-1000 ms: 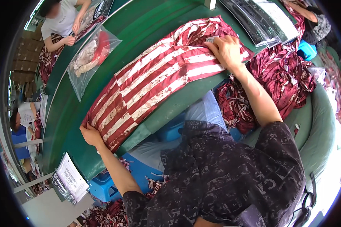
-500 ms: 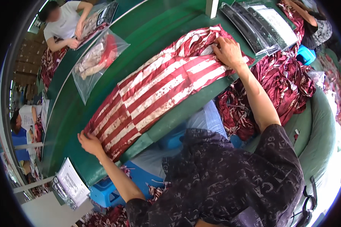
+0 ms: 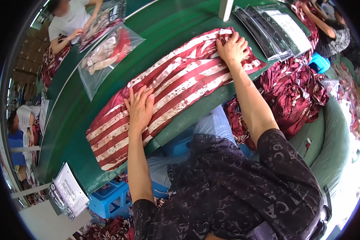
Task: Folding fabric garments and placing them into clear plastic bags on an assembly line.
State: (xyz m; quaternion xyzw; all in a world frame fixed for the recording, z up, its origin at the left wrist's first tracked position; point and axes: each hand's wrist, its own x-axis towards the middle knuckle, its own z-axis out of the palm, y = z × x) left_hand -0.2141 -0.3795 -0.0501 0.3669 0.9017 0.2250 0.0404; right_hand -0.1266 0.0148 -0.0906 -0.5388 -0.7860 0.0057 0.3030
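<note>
A red and cream striped cloth garment (image 3: 176, 90) with dark speckles lies stretched along the green table, its far right end bunched and wrinkled. My left hand (image 3: 140, 106) rests flat on the cloth left of its middle, fingers apart and pointing away from me. At the bunched right end, my right hand (image 3: 233, 50) presses on the fabric with its fingers spread. Neither hand grips the cloth. The cloth's left end lies spread with its stripes running lengthwise.
Clear plastic bags with dark prints (image 3: 268, 34) are stacked at the far right. A bagged garment (image 3: 108, 54) lies at the far left, near a co-worker in a white shirt (image 3: 70, 20). Red cloth (image 3: 292, 96) is heaped at my right. A blue stool (image 3: 108, 200) stands below the table's left end.
My left hand has moved right and away from the cloth's left end onto its middle part. The left end now lies flatter. My right hand has shifted slightly, still on the bunched end.
</note>
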